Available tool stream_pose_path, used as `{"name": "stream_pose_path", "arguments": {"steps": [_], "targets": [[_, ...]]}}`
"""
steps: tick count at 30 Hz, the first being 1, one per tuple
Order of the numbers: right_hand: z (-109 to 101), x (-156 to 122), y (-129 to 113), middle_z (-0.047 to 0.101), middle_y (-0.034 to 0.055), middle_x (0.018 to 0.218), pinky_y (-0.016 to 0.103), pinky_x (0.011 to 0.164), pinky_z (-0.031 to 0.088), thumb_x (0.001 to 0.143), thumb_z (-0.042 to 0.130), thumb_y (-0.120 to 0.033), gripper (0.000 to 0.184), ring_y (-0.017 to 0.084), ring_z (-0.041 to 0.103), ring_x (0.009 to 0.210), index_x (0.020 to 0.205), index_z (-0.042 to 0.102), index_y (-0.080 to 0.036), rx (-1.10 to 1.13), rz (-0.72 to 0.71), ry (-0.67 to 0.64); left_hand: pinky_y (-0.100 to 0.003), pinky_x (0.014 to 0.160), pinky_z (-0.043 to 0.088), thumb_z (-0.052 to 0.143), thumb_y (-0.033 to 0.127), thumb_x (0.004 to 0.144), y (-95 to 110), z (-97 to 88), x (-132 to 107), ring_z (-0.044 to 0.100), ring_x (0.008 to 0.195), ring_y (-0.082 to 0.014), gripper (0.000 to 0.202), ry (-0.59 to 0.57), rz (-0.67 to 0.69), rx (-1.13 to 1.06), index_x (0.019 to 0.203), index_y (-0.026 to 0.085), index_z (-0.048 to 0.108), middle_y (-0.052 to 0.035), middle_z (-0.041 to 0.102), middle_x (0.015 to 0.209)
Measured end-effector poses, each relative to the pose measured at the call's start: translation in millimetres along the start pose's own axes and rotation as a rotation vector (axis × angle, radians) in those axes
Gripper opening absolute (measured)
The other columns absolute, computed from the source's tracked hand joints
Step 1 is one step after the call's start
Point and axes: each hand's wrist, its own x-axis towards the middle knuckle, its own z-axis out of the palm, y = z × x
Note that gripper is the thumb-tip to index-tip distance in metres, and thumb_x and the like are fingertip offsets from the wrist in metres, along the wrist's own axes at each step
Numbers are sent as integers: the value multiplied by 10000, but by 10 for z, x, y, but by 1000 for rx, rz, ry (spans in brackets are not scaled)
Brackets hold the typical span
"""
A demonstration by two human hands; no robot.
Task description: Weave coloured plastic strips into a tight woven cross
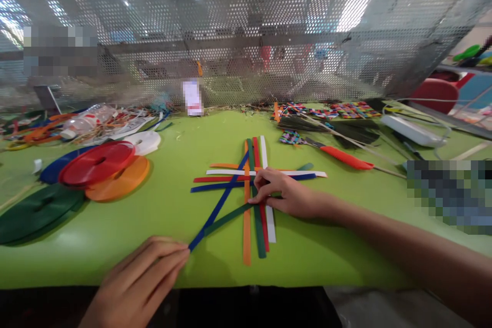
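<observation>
My left hand [148, 277] pinches the near end of a blue strip [219, 206], which slants up and right across the other strips. My right hand [279, 190] rests on the crossing, its fingertips pressed together near the end of a green slanting strip [228, 219]; whether they grip it or press it down I cannot tell. Upright in the crossing run an orange strip [246, 230], a green strip [260, 236], a red strip [265, 230] and a white strip [271, 228]. Crosswise lie white, red [203, 180] and blue strips [202, 188] and an orange one. The right hand hides part of the weave.
Rolls of strip lie at left: red [98, 164], orange [119, 182], green [38, 212], blue and white [146, 142]. At right are an orange-handled tool [346, 158], woven pieces [353, 109] and a white power strip [413, 130]. A perforated metal panel [238, 61] stands behind.
</observation>
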Motion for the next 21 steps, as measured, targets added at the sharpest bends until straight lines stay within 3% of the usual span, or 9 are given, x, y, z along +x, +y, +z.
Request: {"name": "stream_pose_path", "arguments": {"steps": [6,12,14,17,19,21], "targets": [[-16,5,-14,586,76,1026,378,900,510,893,620,-48,271,193,576,978,996,797,-224,-29,12,-10,-232,871,611,493,220,1020,124,-6,321,710,912,-125,188,165,-77,-26,1074,292,657,17,702,1041],[50,-36,-10,585,97,1028,433,881,508,964,571,-155,313,236,545,986,1213,737,-247,-163,-50,-5,-245,747,563,548,42,959,353,190,606,670,837,-131,218,202,208,-55,1058,203,656,-18,693,925],[58,-52,-29,585,99,1045,451,897,507,981,567,-214,333,249,537,1010,1286,693,-259,-207,-56,5,-270,767,550,588,51,947,409,227,674,655,854,-146,188,133,279,-61,1064,184,648,-25,693,925],[-39,-61,-52,584,103,1097,441,936,509,973,586,-236,353,248,540,1061,1319,656,-246,-189,-33,51,-304,860,558,632,250,971,385,152,767,664,917,-168,196,-94,325,-125,1161,202,638,-37,710,997],[-173,-63,-24,583,114,1145,445,965,503,957,600,-244,368,256,540,1101,1322,638,-226,-189,-4,96,-284,891,559,587,309,998,265,38,867,676,939,-156,210,-190,310,-180,1183,228,642,-27,715,1015],[-318,-69,49,582,135,1195,496,1015,473,930,630,-289,441,288,526,1147,1360,594,-198,-258,42,95,-253,885,552,521,236,1022,85,-74,1026,680,972,-137,189,-203,240,-153,1144,247,665,-11,717,1033]]}}
